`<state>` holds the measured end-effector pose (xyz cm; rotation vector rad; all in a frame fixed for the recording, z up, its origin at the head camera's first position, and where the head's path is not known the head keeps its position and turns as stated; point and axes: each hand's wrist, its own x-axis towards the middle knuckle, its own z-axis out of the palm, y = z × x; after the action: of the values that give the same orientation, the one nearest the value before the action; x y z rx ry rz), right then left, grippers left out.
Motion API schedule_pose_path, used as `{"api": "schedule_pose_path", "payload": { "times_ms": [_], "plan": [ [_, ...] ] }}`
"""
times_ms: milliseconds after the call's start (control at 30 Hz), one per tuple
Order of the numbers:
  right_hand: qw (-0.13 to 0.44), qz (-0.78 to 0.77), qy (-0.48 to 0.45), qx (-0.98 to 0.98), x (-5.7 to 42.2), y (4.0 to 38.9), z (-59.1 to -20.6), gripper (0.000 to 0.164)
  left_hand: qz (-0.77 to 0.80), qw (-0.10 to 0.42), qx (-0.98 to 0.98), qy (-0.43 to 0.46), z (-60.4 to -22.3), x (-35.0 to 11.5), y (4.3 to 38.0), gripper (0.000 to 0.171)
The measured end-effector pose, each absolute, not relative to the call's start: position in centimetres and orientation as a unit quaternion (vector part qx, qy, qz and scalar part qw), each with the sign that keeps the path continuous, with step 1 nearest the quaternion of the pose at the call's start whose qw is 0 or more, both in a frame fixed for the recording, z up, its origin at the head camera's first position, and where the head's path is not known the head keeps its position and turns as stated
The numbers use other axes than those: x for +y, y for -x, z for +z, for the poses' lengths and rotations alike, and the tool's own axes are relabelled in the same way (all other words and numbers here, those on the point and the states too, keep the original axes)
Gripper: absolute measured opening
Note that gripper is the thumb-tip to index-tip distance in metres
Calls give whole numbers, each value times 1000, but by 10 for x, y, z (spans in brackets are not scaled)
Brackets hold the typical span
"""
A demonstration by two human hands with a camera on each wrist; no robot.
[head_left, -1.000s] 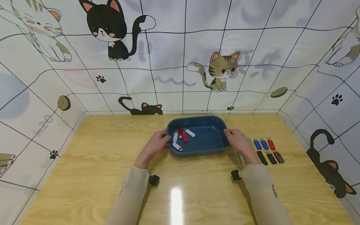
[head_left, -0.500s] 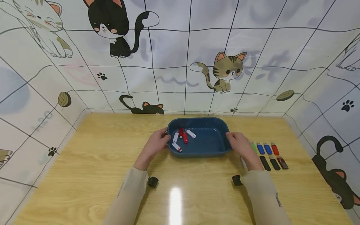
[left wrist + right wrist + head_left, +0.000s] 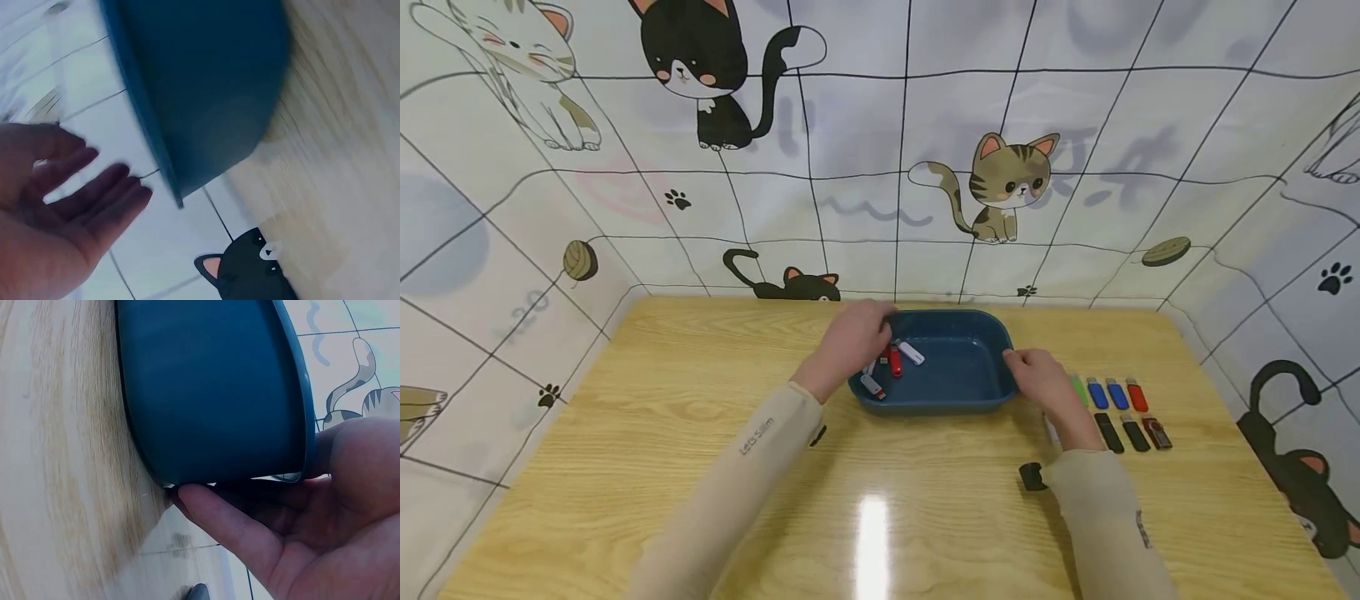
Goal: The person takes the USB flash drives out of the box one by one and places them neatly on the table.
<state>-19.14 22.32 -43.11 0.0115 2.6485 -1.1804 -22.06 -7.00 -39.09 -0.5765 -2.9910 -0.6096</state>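
Note:
A dark blue plastic tray (image 3: 955,367) sits on the table with several white and red USB flash drives in its left part, such as a red one (image 3: 896,362) and a white one (image 3: 912,353). My left hand (image 3: 852,343) is raised over the tray's left end and covers part of the drives in the head view. In the left wrist view its fingers (image 3: 106,212) are loosely bent and apart from the tray wall, holding nothing. At the right end, my right hand (image 3: 1043,385) grips the tray, thumb at the rim and fingers against the outside of the end wall.
To the right of the tray lie two rows of USB drives, among them a blue drive (image 3: 1097,393), a red drive (image 3: 1137,395) and a black drive (image 3: 1108,432). My right hand partly hides the nearest ones. A cat-printed cloth wall (image 3: 850,208) encloses the table (image 3: 715,367).
My left hand has let go of the tray's left end and moved up and to the right over it. My right hand keeps its hold, and the tray stays nearly in place.

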Motion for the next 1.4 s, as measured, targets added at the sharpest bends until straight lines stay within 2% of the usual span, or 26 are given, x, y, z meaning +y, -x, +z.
{"api": "schedule_pose_path", "payload": {
  "times_ms": [167,267,400,733,1133,1267,1400],
  "plan": [
    [121,-412,-9,903,222,190,-435,46,-59,-42,-966,248,-399,-45,231,26],
    [119,-414,-10,902,222,190,-435,46,-14,-81,-965,248,-401,-31,230,20],
    [121,-416,-15,901,220,189,-433,46,15,-101,-968,231,-407,-19,229,22],
    [123,-405,-22,906,222,190,-432,46,15,-99,-974,205,-421,-12,229,32],
    [118,-388,-22,914,218,189,-433,44,-29,-66,-968,239,-432,-15,224,29],
    [115,-379,-18,918,218,188,-434,44,-49,-61,-974,214,-434,-13,226,32],
    [111,-372,-11,921,219,189,-432,44,-56,-68,-978,186,-432,-9,226,28]
  ]
}}
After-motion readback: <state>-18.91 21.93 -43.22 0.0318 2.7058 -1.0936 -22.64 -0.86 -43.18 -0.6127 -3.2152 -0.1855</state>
